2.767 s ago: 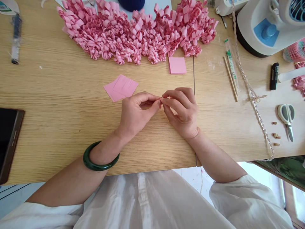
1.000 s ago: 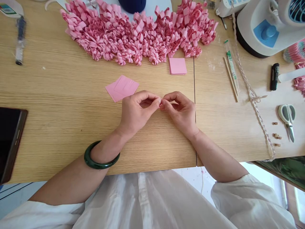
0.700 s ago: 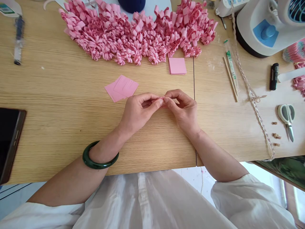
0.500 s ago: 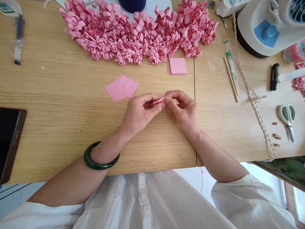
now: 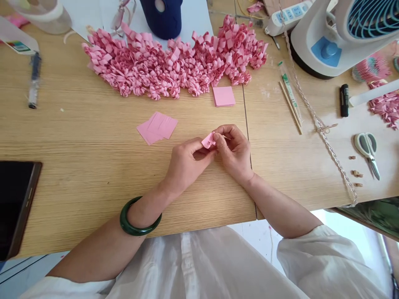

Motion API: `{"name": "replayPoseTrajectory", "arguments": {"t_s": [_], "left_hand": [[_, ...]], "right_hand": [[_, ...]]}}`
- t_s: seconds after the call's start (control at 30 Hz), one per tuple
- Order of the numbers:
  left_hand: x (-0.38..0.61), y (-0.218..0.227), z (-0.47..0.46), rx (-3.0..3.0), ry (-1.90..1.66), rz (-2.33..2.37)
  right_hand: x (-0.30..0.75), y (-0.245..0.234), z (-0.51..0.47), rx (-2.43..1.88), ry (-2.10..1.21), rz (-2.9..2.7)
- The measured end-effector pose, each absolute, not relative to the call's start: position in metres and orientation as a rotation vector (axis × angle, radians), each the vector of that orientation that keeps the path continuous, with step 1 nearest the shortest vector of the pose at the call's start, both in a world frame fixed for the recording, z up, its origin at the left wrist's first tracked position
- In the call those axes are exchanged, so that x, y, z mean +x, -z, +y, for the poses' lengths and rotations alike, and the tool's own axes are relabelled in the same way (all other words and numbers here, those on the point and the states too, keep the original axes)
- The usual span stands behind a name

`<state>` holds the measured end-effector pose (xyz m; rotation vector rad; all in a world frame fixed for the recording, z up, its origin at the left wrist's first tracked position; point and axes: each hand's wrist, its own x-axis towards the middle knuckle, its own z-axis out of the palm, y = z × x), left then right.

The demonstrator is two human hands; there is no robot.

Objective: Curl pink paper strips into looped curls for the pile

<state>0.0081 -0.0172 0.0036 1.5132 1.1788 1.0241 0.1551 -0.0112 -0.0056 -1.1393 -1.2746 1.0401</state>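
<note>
Both hands meet over the middle of the wooden table (image 5: 77,137). My left hand (image 5: 187,164) and my right hand (image 5: 233,151) pinch one small pink paper piece (image 5: 208,140) between their fingertips; its slit strips show above my left thumb. A few flat pink paper squares (image 5: 157,126) lie just left of the hands. A small stack of pink squares (image 5: 223,96) sits beyond them. Behind that spreads a long heap of curled pink paper pieces (image 5: 174,62). A dark green bangle (image 5: 137,222) rings my left wrist.
A dark tablet (image 5: 15,203) lies at the left edge. Chopsticks (image 5: 290,106), a twisted cord (image 5: 324,124), scissors (image 5: 368,151), a black lighter (image 5: 343,99) and a white desk fan (image 5: 336,37) stand on the right. A pen (image 5: 33,81) lies at far left, a navy cup (image 5: 162,16) at the back.
The pink piece, first hidden tightly between my fingertips, now shows more, opened out above my left thumb. My head has tilted up, so everything sits lower in the picture.
</note>
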Motion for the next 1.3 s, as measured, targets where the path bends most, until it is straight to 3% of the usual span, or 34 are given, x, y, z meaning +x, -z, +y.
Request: {"name": "replayPoseTrajectory", "arguments": {"t_s": [0.1,0.27,0.63,1.0,1.3], "left_hand": [[0.004,-0.007,-0.014,1.406,-0.986,1.140],[-0.001,-0.012,-0.008,1.296,-1.219,1.204],[0.001,-0.009,-0.013,1.352,-1.139,1.240],[0.000,-0.009,-0.013,1.525,-1.150,1.285],[0.000,-0.008,-0.011,1.351,-1.136,1.274]], "right_hand": [[0.158,0.006,-0.009,-1.146,-0.970,-1.310],[0.160,0.001,-0.009,-1.162,-0.998,-1.391],[0.158,0.003,-0.014,-1.171,-0.868,-1.534],[0.154,-0.001,-0.017,-1.171,-0.988,-1.429],[0.167,0.005,-0.005,-1.031,-0.269,-1.983]]}}
